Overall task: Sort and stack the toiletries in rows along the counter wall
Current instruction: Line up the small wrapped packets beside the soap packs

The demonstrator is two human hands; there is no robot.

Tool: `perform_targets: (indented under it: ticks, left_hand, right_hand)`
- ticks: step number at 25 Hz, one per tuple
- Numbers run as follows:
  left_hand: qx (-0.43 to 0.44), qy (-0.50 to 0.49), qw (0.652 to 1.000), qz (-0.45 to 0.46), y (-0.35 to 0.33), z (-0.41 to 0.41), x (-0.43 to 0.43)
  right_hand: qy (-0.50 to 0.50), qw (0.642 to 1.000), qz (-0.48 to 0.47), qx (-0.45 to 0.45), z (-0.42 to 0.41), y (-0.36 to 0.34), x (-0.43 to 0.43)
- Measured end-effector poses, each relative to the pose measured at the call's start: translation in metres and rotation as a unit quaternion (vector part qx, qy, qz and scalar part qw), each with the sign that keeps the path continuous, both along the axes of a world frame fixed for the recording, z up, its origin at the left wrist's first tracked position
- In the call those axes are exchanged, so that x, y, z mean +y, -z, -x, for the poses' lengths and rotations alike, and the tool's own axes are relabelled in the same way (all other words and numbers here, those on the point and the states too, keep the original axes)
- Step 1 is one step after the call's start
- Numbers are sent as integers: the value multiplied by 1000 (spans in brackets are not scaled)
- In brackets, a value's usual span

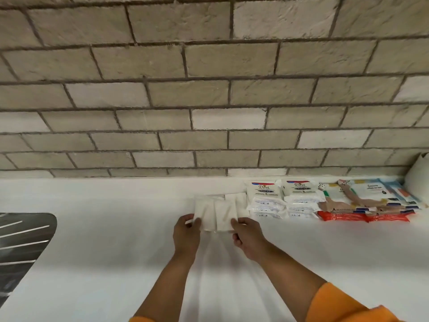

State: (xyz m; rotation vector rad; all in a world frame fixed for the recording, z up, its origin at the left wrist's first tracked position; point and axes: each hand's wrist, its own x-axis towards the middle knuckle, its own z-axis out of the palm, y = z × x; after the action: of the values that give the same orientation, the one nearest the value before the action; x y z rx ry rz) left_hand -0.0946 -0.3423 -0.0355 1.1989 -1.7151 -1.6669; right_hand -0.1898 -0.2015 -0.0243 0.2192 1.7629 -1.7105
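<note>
Plain white packets (217,211) lie in a small group on the white counter (116,228), close to the brick wall. My left hand (186,233) grips the left packet (204,214) at its near edge. My right hand (247,235) pinches the near corner of the packet beside it (224,217). More white packets (236,199) sit behind these, toward the wall. To the right stand two stacks of white Dove soap packs (282,197), and further right lie colourful wipe packs (369,196) on red packs (364,216).
A steel sink drainer (23,240) with ridges fills the left edge. A white rounded object (419,176) stands in the far right corner against the brick wall (209,89). Orange sleeves show at the bottom.
</note>
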Motion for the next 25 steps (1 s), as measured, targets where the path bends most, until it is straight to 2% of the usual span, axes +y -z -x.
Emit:
perform_targets:
  ticks: [5,8,12,15,18,21,25]
  left_hand:
    - [-73,7,997,-7,11,49,-11]
    - [-121,31,992,21,13,57,-12]
    - [-229,42,968,98,15,62,-11]
    - [-260,66,960,81,9,71,-10]
    - [-321,85,940,80,3,82,-11]
    - [-341,94,935,42,-1,92,-17]
    - [-299,122,946,-14,-2,100,-23]
  right_hand:
    - [96,991,54,-72,33,-1,-6]
    - [124,988,43,-82,35,8,-2]
    - [186,982,-15,-40,32,20,2]
    - [160,984,-79,-2,27,24,2]
    - [159,984,-76,-10,24,23,-2]
    - [168,983,-71,-22,27,20,-8]
    - [206,976,-56,-44,35,18,-11]
